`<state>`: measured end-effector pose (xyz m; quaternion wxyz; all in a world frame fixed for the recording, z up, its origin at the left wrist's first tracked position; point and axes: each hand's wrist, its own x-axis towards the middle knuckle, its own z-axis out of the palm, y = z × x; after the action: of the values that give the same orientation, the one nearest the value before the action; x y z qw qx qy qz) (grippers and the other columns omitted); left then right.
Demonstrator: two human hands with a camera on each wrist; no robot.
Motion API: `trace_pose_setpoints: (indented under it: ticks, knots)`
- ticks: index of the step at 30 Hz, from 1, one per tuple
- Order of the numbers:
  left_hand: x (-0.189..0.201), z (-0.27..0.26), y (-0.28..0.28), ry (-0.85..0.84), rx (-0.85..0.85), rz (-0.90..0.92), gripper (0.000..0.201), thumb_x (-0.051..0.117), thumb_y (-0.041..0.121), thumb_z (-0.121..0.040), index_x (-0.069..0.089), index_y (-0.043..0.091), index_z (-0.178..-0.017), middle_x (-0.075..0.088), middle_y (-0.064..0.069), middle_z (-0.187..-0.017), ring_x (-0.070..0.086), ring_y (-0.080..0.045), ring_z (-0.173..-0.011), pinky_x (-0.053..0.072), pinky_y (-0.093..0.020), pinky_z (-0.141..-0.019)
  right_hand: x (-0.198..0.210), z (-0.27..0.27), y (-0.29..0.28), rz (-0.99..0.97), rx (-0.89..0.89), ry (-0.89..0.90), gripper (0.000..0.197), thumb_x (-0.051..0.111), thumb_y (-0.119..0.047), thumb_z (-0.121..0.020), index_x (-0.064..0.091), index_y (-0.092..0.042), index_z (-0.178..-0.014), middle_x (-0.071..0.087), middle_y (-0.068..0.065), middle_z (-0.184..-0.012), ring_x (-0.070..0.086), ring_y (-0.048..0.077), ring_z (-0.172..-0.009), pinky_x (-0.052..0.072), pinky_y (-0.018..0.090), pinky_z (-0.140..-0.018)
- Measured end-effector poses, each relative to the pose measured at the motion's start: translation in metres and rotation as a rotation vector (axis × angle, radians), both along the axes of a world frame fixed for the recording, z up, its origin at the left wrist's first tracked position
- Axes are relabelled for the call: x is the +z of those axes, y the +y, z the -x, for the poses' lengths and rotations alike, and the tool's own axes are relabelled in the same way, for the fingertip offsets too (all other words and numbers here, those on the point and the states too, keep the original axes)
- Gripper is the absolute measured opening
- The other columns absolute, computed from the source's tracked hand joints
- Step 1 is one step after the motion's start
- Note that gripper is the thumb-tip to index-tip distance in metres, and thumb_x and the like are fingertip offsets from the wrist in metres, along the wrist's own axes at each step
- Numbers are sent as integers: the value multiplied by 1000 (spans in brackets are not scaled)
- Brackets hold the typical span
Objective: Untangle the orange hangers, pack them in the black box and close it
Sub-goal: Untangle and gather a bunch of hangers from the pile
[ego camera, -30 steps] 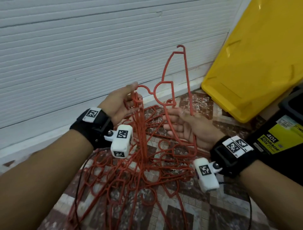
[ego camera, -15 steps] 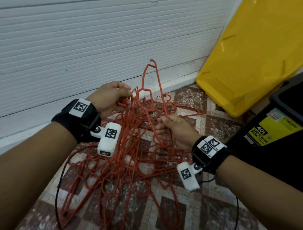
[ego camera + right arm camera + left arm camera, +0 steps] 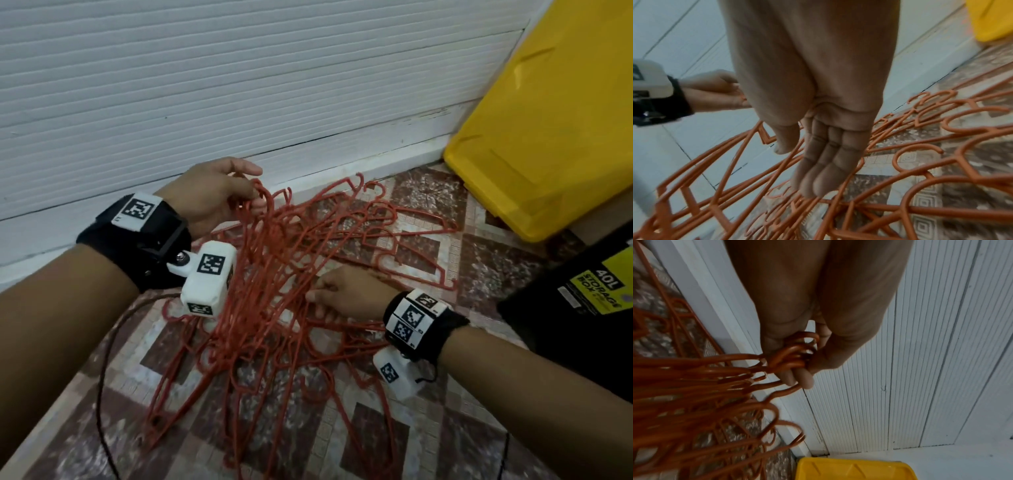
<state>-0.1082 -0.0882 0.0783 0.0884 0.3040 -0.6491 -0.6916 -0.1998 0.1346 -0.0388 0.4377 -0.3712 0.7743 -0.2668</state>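
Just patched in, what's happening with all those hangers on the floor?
A person is sorting a tangle of orange hangers on the tiled floor. The left hand grips a bunch of hanger hooks, lifting part of the pile. The right hand, fingers straight, reaches into the tangle and holds nothing. The black box sits at the right, with its yellow lid leaning against the wall. No hangers visibly packed yet.

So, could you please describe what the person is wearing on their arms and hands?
Both forearms and hands are bare, with no sleeves or gloves. The left wrist carries a wide black strap topped by a white square-patterned marker tag, with a white boxy camera bolted beneath it, also tagged. The right wrist has a matching black strap with several marker tags and its own white camera. A thin dark cable trails across the floor.
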Motion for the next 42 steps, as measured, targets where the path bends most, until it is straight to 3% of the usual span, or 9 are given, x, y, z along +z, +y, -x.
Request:
trace_pose_setpoints:
  ticks: [3,10,16,23,26,30,32,37,42]
  knots:
    - [7,-13,-11,-53,-10,204,30,54,-15,-85,61,11,-96,55,-14,-72,61,-21,-56,53,-26,-54,-24,17,-8,-109,-62,123,39,54,-34,-101,72,-5,-84,74,15,-78,65,38,-67,52,36,-55]
    - [17,-50,-49,-356,-55,801,29,74,7,-74,68,22,-99,64,-4,-77,62,-25,-68,56,-40,-76,-55,35,-60,-260,-309,238,54,51,-63,-94,39,-21,-62,52,3,-64,54,22,-56,39,25,-50]
    - [7,-86,-62,-494,-1,972,20,76,25,-74,67,32,-90,68,7,-82,63,-12,-76,43,-26,-63,-71,47,-70,-220,-426,207,42,58,-28,-98,51,-7,-63,59,12,-59,46,24,-48,35,25,-49]
    - [-3,-83,-64,-269,146,703,11,69,21,-71,70,24,-81,72,-9,-63,71,-27,-62,60,-44,-77,-53,85,-2,-129,-618,373,32,57,-15,-97,56,-5,-66,43,11,-54,40,21,-48,27,26,-46]
    - [0,-68,-53,-148,146,595,13,66,1,-80,69,12,-87,65,-18,-68,63,-16,-50,59,-31,-63,-57,97,44,-222,-745,318,29,63,-22,-94,68,2,-79,61,9,-60,56,20,-52,38,21,-44]
    - [2,-43,-41,-49,129,535,22,62,-8,-81,67,13,-84,60,-19,-72,58,-6,-43,55,-20,-53,-95,110,97,-323,-821,201,53,74,-48,-61,75,-7,-94,76,12,-94,72,30,-89,60,40,-87]
    - [0,-32,-35,-26,137,489,25,61,-9,-81,67,14,-81,61,-18,-69,58,-8,-44,56,-21,-53,-118,125,115,-353,-786,184,64,75,-62,-51,76,-8,-87,78,14,-88,75,32,-84,62,45,-80]
    - [-5,-16,-18,-11,107,452,22,60,-10,-83,66,12,-82,59,-18,-69,58,-10,-45,57,-20,-55,-53,115,103,-518,-472,490,54,63,-59,-90,59,-8,-70,62,9,-64,59,24,-57,43,29,-49]
    - [-3,-15,-13,2,121,423,19,61,-7,-84,66,12,-83,59,-13,-69,58,-12,-51,57,-22,-59,-51,120,57,-286,-277,717,41,60,-52,-93,59,-12,-88,63,10,-84,61,29,-77,41,32,-60]
